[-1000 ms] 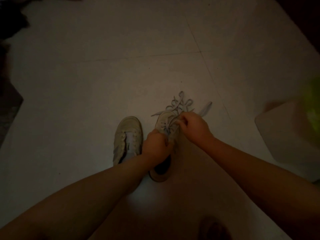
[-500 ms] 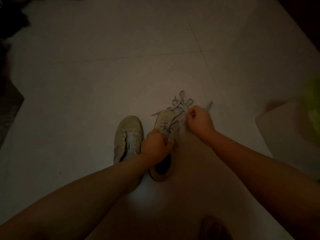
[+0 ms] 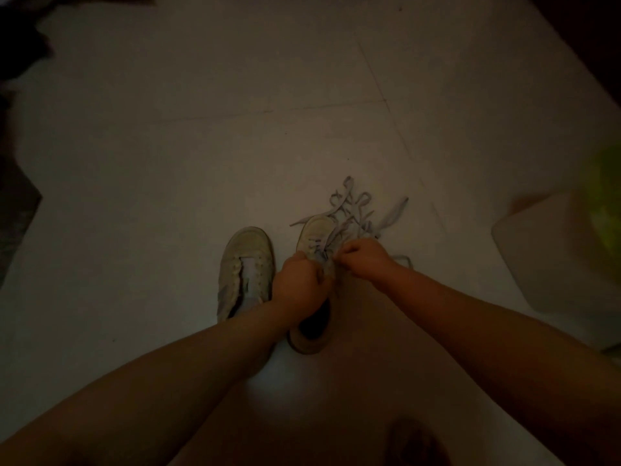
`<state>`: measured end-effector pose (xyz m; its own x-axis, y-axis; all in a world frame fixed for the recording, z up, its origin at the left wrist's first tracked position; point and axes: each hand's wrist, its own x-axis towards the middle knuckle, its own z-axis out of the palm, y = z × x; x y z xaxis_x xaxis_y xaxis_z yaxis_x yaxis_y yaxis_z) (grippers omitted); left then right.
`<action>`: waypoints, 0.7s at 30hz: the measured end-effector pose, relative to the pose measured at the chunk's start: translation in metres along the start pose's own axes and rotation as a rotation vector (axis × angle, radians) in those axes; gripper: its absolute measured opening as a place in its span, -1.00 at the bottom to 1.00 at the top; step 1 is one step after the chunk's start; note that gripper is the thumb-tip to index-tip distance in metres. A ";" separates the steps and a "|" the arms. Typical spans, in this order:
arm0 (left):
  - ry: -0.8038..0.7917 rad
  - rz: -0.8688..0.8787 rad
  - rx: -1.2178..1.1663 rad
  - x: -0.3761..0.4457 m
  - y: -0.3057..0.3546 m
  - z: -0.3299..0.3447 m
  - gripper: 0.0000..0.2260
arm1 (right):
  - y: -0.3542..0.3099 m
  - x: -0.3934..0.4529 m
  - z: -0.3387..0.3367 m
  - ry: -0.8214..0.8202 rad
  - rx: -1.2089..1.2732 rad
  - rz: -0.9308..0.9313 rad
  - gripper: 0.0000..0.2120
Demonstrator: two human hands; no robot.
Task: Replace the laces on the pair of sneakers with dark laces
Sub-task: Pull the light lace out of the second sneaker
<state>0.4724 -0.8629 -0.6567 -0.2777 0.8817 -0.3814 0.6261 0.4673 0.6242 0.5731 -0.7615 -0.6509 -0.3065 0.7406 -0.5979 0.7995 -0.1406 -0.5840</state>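
Two pale sneakers stand side by side on a dim tiled floor. The left sneaker (image 3: 244, 264) has no lace, and its tongue lies open. The right sneaker (image 3: 316, 230) carries a greyish lace (image 3: 353, 213) through its front eyelets, and the loose lace lies tangled on the floor beyond its toe. My left hand (image 3: 299, 284) grips the right sneaker around its middle. My right hand (image 3: 364, 257) pinches the lace just beside the eyelets on the sneaker's right side.
A pale box or stool (image 3: 554, 260) stands at the right, with a blurred green thing (image 3: 605, 196) above it. Dark cloth (image 3: 20, 45) lies at the far left. A dark shape (image 3: 413, 442) shows at the bottom, near my legs.
My right hand pulled the lace out to the right and has come back down to the eyelets. My left hand has kept its grip on the right sneaker.
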 end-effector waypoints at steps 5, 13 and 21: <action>-0.030 0.007 -0.003 0.001 0.000 -0.003 -0.61 | 0.002 0.020 -0.033 0.370 0.070 0.017 -0.84; 0.005 -0.007 -0.025 0.000 0.003 -0.002 -0.63 | 0.009 -0.014 -0.014 -0.143 0.190 0.129 -0.68; 0.102 -0.024 -0.135 -0.006 -0.005 0.006 -0.69 | 0.002 0.001 0.003 0.012 0.151 0.072 -0.83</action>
<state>0.4751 -0.8707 -0.6612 -0.3681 0.8691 -0.3304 0.5165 0.4866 0.7046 0.5728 -0.7629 -0.6548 -0.2446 0.7326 -0.6352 0.7320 -0.2901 -0.6165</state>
